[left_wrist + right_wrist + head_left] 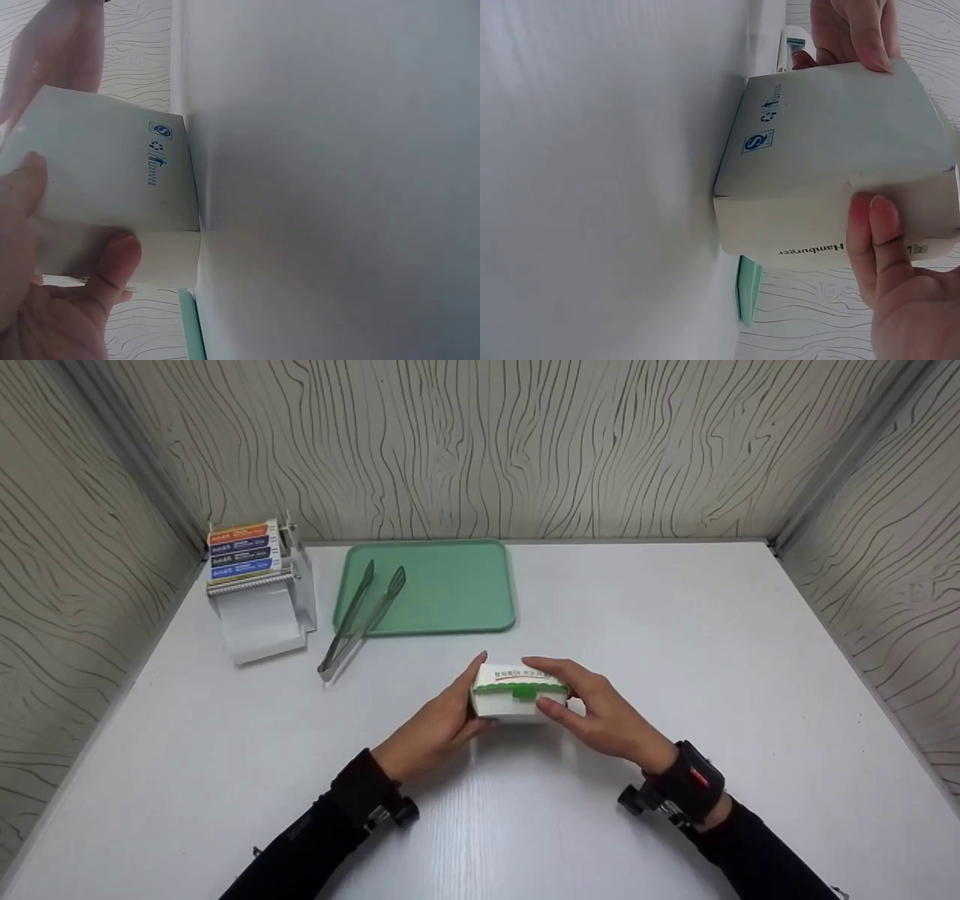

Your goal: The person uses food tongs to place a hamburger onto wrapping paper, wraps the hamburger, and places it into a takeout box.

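White table (pixel 675 615), green tray (pixel 457 585), two hands around a small carton (pixel 496 705).
The tray lies at the back, metal tongs (pixel 367 624) resting partly on it; nearer, around the middle of the table, the carton sits between the hands, its lower edge meeting the tabletop in the wrist views. The left hand (pixel 444 712) curls around its left end; the right hand (pixel 600 712) pinches the other end, thumb just beside the green tab (pixel 524 691), a finger up at the lid. It looks like thin folded card, so probably light, smooth, slightly springy and easily dented; its contents are hidden. Best held low, by the stiffer corners, with gentle, even pressure.
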A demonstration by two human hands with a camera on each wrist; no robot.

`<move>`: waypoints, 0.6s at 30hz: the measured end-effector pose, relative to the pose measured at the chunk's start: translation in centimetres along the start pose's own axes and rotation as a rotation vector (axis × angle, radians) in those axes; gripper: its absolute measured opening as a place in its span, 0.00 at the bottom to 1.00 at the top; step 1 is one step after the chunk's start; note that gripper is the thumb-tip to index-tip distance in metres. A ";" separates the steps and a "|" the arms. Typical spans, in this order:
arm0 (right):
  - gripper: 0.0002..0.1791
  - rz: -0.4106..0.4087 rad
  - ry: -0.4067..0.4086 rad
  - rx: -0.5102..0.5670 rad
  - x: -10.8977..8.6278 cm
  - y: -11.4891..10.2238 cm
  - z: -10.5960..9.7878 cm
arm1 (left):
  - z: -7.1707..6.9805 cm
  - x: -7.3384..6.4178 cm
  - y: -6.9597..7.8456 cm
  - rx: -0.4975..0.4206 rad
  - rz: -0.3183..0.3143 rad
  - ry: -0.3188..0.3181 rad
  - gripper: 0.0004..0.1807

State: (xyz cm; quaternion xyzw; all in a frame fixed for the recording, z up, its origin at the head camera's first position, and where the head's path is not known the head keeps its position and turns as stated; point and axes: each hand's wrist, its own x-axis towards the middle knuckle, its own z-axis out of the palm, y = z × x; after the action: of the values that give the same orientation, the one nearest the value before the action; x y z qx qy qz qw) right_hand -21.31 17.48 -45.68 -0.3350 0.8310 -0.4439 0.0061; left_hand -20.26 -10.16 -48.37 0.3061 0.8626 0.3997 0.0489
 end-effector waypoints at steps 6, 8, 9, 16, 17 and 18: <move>0.25 0.035 0.107 -0.073 0.1 -0.5 0.7 | 0.5 0.0 0.7 -0.001 -0.021 0.021 0.48; 0.24 0.062 0.143 -0.086 0.1 -0.8 0.9 | 0.9 0.2 1.0 -0.014 -0.035 0.052 0.46; 0.23 0.074 0.158 -0.091 0.1 -0.9 1.0 | 1.1 0.4 1.2 -0.026 -0.042 0.074 0.45; 0.20 0.147 0.208 -0.089 0.3 -1.7 1.6 | 2.0 0.6 2.0 -0.067 -0.070 0.163 0.40; 0.21 0.155 0.211 -0.093 0.3 -1.8 1.7 | 2.0 0.6 2.0 -0.069 -0.074 0.162 0.40; 0.21 0.166 0.213 -0.094 0.3 -1.9 1.7 | 2.0 0.6 2.0 -0.071 -0.078 0.158 0.40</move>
State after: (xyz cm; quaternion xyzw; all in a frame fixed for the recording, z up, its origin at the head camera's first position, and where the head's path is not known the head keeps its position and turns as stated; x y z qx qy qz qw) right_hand -20.02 15.32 -45.26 -0.2162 0.8717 -0.4354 -0.0612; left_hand -19.05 -7.51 -48.19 0.2379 0.8602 0.4510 0.0069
